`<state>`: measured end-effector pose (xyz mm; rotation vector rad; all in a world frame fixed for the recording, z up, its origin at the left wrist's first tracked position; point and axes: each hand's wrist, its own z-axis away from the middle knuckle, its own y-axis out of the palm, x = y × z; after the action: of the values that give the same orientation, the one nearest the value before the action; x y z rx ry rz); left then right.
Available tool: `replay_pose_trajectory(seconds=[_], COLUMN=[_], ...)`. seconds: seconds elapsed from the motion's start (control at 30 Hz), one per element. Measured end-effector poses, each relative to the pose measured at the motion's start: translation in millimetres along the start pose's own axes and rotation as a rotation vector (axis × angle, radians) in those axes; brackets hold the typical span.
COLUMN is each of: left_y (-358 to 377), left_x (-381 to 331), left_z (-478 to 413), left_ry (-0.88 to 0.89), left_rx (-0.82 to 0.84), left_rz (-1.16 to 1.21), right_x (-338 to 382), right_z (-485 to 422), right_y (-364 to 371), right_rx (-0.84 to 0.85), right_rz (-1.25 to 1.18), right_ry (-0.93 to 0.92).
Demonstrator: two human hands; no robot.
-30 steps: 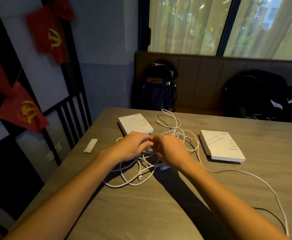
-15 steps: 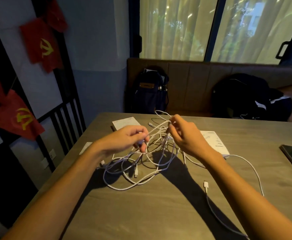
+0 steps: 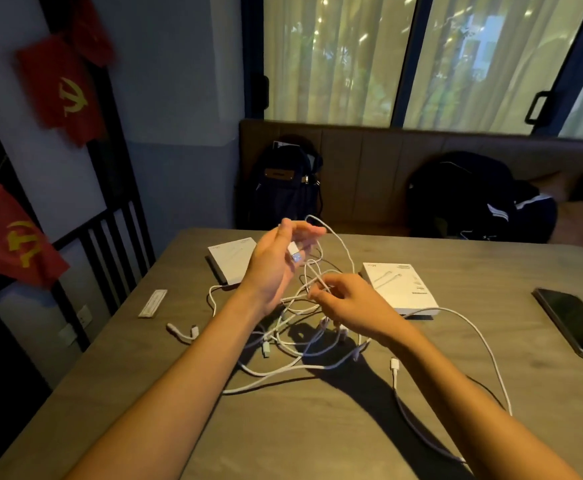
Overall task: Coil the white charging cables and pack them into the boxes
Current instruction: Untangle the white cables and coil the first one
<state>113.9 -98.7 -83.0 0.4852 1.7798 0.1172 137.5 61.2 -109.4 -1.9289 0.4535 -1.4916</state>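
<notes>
two white boxes lie flat and closed on the counter (image 3: pixel 283 427): the left box (image 3: pixel 232 259) on the far side of the left hand, the right box (image 3: pixel 400 289) just past the right hand. between them and toward the near side, the white cables (image 3: pixel 293 367) lie in one loose tangle. how many there are i cannot tell, though at least four plug ends lie on the wood. one long strand runs off toward the right near edge.

there is one dark phone (image 3: pixel 577 323) face up at the right edge, well apart from the boxes, and one small paper strip (image 3: pixel 153 303) left of the tangle. two dark bags sit on the bench behind: a backpack (image 3: pixel 283 185) and a bag with white stripes (image 3: pixel 473 195). three red flags (image 3: pixel 61 91) with a yellow hammer and sickle hang at the left.

the left hand (image 3: pixel 276 268) is raised above the tangle, palm turned right, fingers nearly straight. a white plug (image 3: pixel 295 253) lies against them and a strand loops over the fingertips; blur hides whether it is pinched. the right hand (image 3: pixel 355 303) is lower, fingers curled, pinching strands lifted from the tangle.

print on both boxes and the tan patch on the backpack is too small to read.
</notes>
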Motion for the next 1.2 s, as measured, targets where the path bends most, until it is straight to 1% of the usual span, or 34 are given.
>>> replay_pose_trajectory(seconds=[0.07,0.17,0.2,0.27,0.33,0.4,0.43,0.47,0.53,0.6,0.63,0.67,0.7,0.73,0.8,0.83,0.87,0.93,0.97,1.0,1.03,1.07,1.13,1.2], left_y=[-3,-10,-14,-19,-22,-16,-12,-9,-9,-13,-14,-14,-14,-14,-16,-19,-23,-28,-27,-24,-20,-15,-6,2], left_x=[12,24,24,21,18,19,19,16,4,-15,-24,-33,-42,-50,-69,-79,-89,-101,-103,-100,-93,-85,-69,-58], left_z=[-1,2,1,-1,0,6,9,10,6,1,-2,-6,-9,-14,-21,-23,-23,-19,-14,-8,-1,5,16,22], left_ry=[0.054,0.257,0.304,0.322,0.295,0.263,0.242,0.214,0.128,0.073,0.088,0.131,0.197,0.261,0.298,0.291,0.276,0.197,0.126,0.042,-0.037,-0.101,-0.198,-0.239], left_rx=[-0.026,0.035,0.046,0.054,0.130,0.241,0.267,0.268,0.240,0.271,0.283,0.264,0.207,0.117,-0.107,-0.187,-0.215,-0.126,-0.058,0.008,0.069,0.121,0.192,0.221], left_rz=[-0.244,-0.810,-0.914,-0.977,-1.100,-1.277,-1.301,-1.264,-1.091,-0.987,-0.958,-0.927,-0.890,-0.832,-0.609,-0.468,-0.324,-0.099,-0.046,-0.027,-0.020,0.003,0.124,0.261], right_x=[-2,0,1,4,7,12,15,17,19,21,22,22,21,17,5,-1,-7,-12,-11,-9,-5,-1,7,14], right_z=[4,7,8,9,8,6,5,3,-1,-8,-12,-15,-17,-19,-18,-15,-14,-12,-12,-13,-15,-17,-19,-19], right_y=[-3,-8,-11,-19,-25,-27,-28,-29,-31,-38,-42,-46,-49,-49,-43,-38,-34,-32,-33,-34,-36,-35,-30,-20], right_rx=[0.024,0.030,0.025,0.020,-0.030,-0.153,-0.229,-0.299,-0.407,-0.447,-0.432,-0.385,-0.311,-0.218,-0.031,0.019,0.023,-0.050,-0.103,-0.160,-0.205,-0.224,-0.176,-0.097], right_rz=[-0.067,-0.045,-0.024,0.041,0.149,0.227,0.257,0.281,0.277,0.170,0.065,-0.054,-0.167,-0.226,-0.147,-0.084,-0.056,-0.118,-0.159,-0.149,-0.076,0.046,0.311,0.534], right_ry=[0.060,0.104,0.116,0.119,0.077,-0.009,-0.056,-0.107,-0.209,-0.252,-0.255,-0.253,-0.240,-0.217,-0.156,-0.122,-0.087,-0.022,-0.009,-0.011,-0.023,-0.042,-0.051,0.003])
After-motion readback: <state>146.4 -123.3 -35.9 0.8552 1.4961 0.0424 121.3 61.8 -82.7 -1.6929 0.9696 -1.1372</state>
